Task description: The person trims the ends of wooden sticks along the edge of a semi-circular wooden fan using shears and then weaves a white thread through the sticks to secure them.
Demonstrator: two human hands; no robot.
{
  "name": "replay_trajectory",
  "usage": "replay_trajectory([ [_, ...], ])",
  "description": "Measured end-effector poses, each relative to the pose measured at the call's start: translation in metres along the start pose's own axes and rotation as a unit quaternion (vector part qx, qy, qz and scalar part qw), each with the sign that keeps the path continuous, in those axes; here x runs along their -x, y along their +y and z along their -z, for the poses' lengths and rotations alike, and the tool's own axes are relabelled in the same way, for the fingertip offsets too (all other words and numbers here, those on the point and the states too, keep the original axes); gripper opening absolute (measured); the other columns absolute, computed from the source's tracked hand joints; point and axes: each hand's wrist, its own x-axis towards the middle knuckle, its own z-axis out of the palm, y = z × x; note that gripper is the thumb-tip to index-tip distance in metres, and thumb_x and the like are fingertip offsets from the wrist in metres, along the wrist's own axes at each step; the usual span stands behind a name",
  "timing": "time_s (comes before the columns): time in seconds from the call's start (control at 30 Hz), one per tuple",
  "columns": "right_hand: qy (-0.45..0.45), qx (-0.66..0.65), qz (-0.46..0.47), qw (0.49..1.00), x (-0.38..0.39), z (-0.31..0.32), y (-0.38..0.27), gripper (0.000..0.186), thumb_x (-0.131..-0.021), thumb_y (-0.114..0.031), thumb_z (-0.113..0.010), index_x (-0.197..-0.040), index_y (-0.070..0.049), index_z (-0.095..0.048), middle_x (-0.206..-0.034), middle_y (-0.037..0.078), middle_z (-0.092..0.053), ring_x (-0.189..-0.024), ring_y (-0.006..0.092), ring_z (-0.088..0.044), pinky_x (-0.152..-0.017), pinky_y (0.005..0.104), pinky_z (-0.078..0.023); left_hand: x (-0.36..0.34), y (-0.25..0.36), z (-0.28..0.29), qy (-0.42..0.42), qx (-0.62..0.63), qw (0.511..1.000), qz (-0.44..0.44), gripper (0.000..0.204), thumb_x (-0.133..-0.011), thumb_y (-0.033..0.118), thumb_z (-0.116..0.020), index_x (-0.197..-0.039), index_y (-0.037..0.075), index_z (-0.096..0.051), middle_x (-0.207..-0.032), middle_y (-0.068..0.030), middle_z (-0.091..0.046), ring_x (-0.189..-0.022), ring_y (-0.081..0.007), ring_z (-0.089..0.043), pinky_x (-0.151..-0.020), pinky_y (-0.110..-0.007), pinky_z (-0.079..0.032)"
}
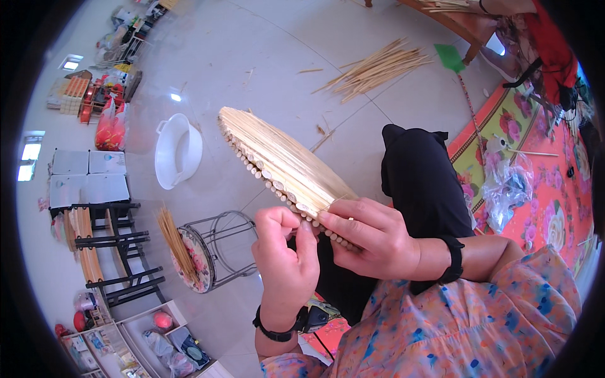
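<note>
A flat, tapering panel of pale straw stalks (277, 148) laid side by side is held over my lap, tilted up toward the far left. Round cut stalk ends line its near edge. My right hand (375, 239) grips the panel's near right end, fingers on its top face and thumb against the edge. Close beside it, my left hand (287, 249) has its fingers curled in and thumb pressed up at the same edge. What lies between those left fingertips is too small to make out.
Loose stalks (378, 69) lie on the tiled floor ahead, near a green fly swatter (449, 58). On the left are a white basin (165, 154) and a round stool (211, 268) bearing a stalk bundle (173, 242). A floral mat (558, 189) with a clear plastic bag (504, 192) spreads at right.
</note>
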Motion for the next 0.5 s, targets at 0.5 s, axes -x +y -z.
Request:
replay_trajectory([
  [0.5, -0.163, -0.031, -0.034, 0.985, -0.024, 0.002, -0.001, 0.043, -0.068, 0.002, -0.068, -0.111, -0.005, -0.066, -0.095, 0.013, -0.064, -0.074, 0.0292, -0.066, -0.063, 0.0342, -0.055, -0.015, 0.023, 0.083, 0.042, -0.493, 0.853, -0.169, 0.061, -0.075, 0.004, -0.075, -0.131, 0.009, -0.052, -0.141, -0.0142, -0.048, -0.124, -0.0324, -0.051, -0.098, -0.044, -0.043],
])
